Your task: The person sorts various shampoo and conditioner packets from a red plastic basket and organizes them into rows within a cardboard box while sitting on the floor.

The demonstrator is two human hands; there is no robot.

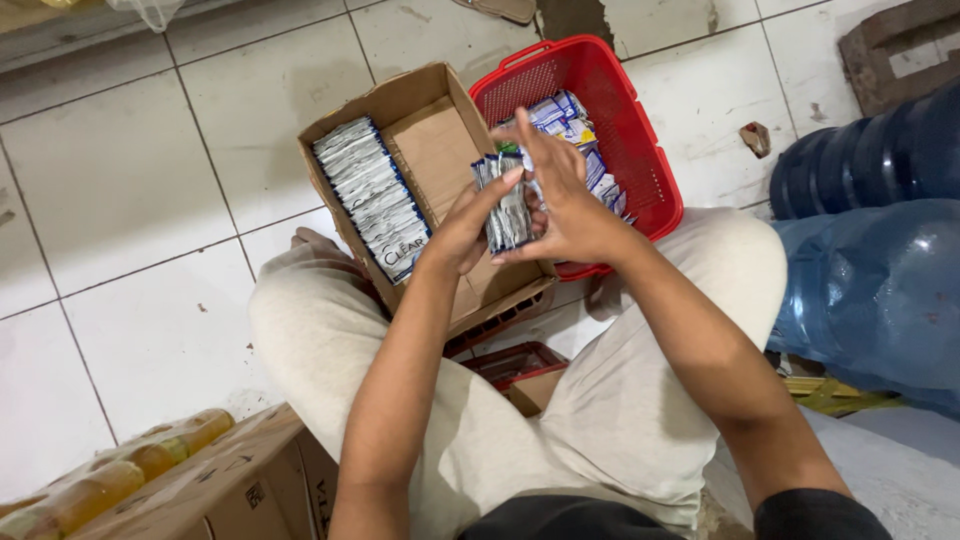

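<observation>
Both hands, left hand [468, 225] and right hand [570, 205], grip a sachet bundle [508, 210] above a cardboard box [440, 130], beside a red basket [620, 110] and water jugs [870, 220].

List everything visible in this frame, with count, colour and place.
sachet bundle: one, silver and blue, held between both hands
cardboard box: one, brown, open on the floor
sachet row: one, silver, along the box's left side
basket: one, red, right of the box, holding sachets
water jugs: two, blue, far right
bottles: yellow, count unclear, bottom left
left hand: on the bundle
right hand: on the bundle
</observation>
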